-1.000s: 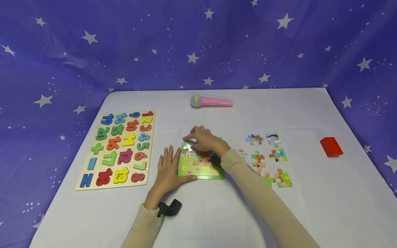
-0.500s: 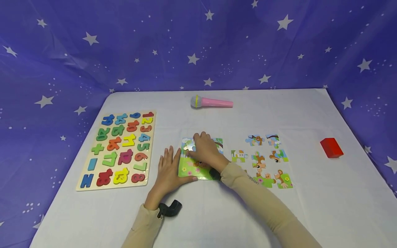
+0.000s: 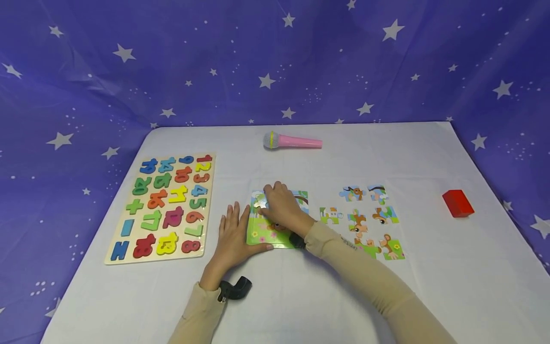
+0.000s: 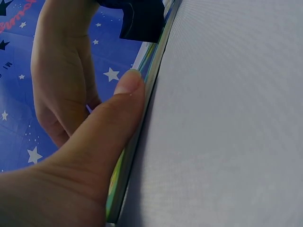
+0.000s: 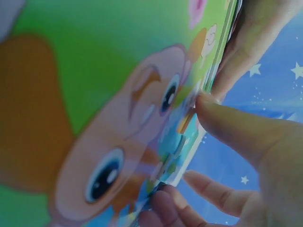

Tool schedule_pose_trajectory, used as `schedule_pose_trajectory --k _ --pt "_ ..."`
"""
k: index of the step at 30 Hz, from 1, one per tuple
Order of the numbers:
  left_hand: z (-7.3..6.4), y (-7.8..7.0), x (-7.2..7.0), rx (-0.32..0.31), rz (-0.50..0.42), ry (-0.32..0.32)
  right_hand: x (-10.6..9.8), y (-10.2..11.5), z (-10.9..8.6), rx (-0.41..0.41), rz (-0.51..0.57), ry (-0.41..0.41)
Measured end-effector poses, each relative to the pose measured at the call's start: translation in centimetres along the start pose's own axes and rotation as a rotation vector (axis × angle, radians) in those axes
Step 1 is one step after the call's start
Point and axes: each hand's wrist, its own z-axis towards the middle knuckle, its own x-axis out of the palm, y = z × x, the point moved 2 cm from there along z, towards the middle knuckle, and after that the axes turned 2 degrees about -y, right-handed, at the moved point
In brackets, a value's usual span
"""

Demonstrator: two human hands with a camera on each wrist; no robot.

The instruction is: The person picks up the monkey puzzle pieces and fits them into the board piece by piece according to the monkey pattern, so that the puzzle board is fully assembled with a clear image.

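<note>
Green board steadied by your straight-fingered left hand; press the piece evenly with your right hand, grip parted, hold unclear.

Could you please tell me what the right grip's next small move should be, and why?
Probably press the glinting corner piece gently flat, since the right grip is right at it and the left grip touches the puzzle board, likely steadying it.

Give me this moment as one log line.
left hand: touches puzzle board, near-left corner | right hand: thumb and fingers about puzzle piece, far-left corner | loose pieces: right of board | microphone: beyond board
</note>
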Motion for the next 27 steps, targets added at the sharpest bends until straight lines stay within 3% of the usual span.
schedule_pose_trajectory --k 5,14,19,27 --pt "0.0 0.1 0.0 0.006 0.012 -0.007 -0.2 0.3 0.2 -0.01 0.044 0.026" --pt "0.0 0.0 -0.1 -0.001 0.008 0.003 -0.2 0.6 -0.1 -0.05 0.013 0.096" --pt "0.0 0.0 0.0 -0.006 0.018 0.009 -0.2 0.7 -0.4 -0.129 -0.07 0.1" --pt "0.0 -0.1 -0.1 0.002 0.035 -0.003 -0.2 0.4 -1.6 -0.283 -0.314 0.127"
